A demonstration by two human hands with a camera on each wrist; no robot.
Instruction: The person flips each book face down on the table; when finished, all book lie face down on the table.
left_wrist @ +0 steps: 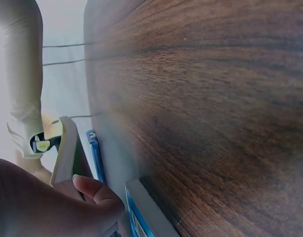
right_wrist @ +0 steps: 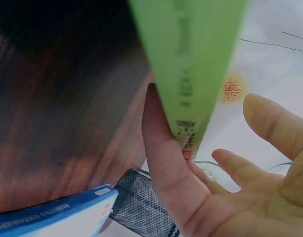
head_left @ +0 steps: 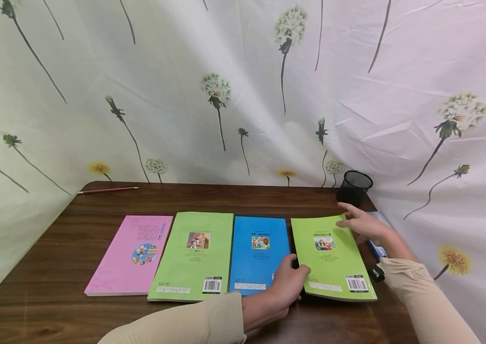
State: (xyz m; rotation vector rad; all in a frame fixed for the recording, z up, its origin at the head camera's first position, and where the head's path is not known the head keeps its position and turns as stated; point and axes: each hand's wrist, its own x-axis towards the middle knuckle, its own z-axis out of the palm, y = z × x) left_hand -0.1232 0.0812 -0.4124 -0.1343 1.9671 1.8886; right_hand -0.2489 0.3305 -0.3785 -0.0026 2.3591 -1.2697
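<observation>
A lime-green book (head_left: pixel 333 253), back cover up, lies rightmost in a row, its lower edge slightly raised. My left hand (head_left: pixel 288 284) grips its lower left edge; in the left wrist view the thumb shows beside the book's page edges (left_wrist: pixel 67 148). My right hand (head_left: pixel 361 224) touches the upper right side with fingers spread. In the right wrist view the green spine (right_wrist: pixel 188 74) rests against a straight finger, and the thumb stands away. Just left of it lies a blue book (head_left: pixel 260 258), partly covered by my left hand.
Further left lie another green book (head_left: pixel 195 260) and a pink book (head_left: pixel 118 263). A pencil (head_left: pixel 110 190) lies at the back left edge. A black mesh pen holder (head_left: pixel 354 184) stands at the back right. A blue-and-white box-like object (head_left: pixel 378 249) lies under my right wrist.
</observation>
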